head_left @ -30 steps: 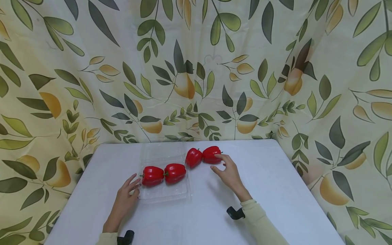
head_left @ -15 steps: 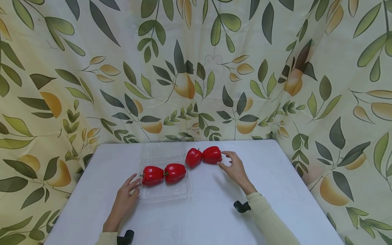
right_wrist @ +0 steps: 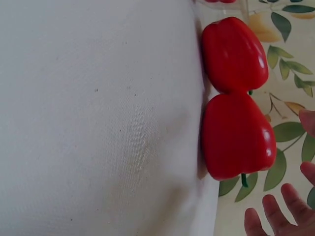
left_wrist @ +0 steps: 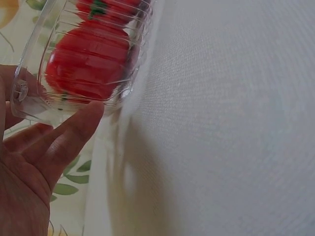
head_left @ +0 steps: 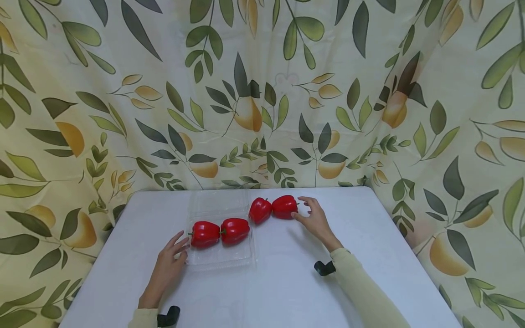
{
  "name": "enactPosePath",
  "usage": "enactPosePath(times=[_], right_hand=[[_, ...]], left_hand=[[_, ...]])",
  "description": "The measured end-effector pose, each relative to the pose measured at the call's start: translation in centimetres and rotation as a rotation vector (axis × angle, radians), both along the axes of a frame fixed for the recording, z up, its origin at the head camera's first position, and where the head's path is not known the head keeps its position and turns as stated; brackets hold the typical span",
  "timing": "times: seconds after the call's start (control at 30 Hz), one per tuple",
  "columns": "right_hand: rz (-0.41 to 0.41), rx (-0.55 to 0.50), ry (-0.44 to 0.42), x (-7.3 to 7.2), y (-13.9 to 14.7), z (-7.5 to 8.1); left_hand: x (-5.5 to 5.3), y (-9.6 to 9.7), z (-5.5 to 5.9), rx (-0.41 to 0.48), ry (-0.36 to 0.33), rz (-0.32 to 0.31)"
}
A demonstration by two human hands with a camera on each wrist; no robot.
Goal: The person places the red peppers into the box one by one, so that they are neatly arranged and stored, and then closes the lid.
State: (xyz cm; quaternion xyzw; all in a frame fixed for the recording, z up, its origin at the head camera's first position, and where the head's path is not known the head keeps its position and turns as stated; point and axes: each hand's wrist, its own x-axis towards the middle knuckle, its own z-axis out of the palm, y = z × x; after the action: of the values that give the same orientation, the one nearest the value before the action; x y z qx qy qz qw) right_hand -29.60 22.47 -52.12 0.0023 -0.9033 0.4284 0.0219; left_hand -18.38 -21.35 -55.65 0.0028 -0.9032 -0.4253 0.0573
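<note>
Head view: nearest, the left hand (head_left: 169, 264) touches the left edge of a clear container (head_left: 219, 258) on the desk (head_left: 295, 291), fingers loosely extended; two red peppers (head_left: 205, 234) lie inside. Farther back, the right hand (head_left: 317, 222), fingers spread and gripping nothing, is the nearer to the outer pepper (head_left: 284, 206), which lies just left of it, long axis crosswise, stem toward the fingers. An inner pepper (head_left: 260, 210) sits between that one and the container. Behind hangs a leafy curtain (head_left: 262, 155).

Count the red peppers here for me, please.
4: in the clear container, a left pepper and a right pepper; on the table to its right, an inner pepper and an outer pepper, near the right hand. None seems hidden.
</note>
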Motion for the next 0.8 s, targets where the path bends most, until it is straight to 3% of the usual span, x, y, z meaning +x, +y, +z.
enactPosePath(times=[0.33, 0.8], right_hand=[[-0.020, -0.031, -0.044, -0.5, 0.2, -1.1], [-0.010, -0.026, -0.058, -1.9, 0.3, -0.9]], left_hand=[[0.2, 0.0, 0.1, -0.001, 0.007, -0.017], [0.1, 0.1, 0.1, 0.000, 0.024, -0.007]])
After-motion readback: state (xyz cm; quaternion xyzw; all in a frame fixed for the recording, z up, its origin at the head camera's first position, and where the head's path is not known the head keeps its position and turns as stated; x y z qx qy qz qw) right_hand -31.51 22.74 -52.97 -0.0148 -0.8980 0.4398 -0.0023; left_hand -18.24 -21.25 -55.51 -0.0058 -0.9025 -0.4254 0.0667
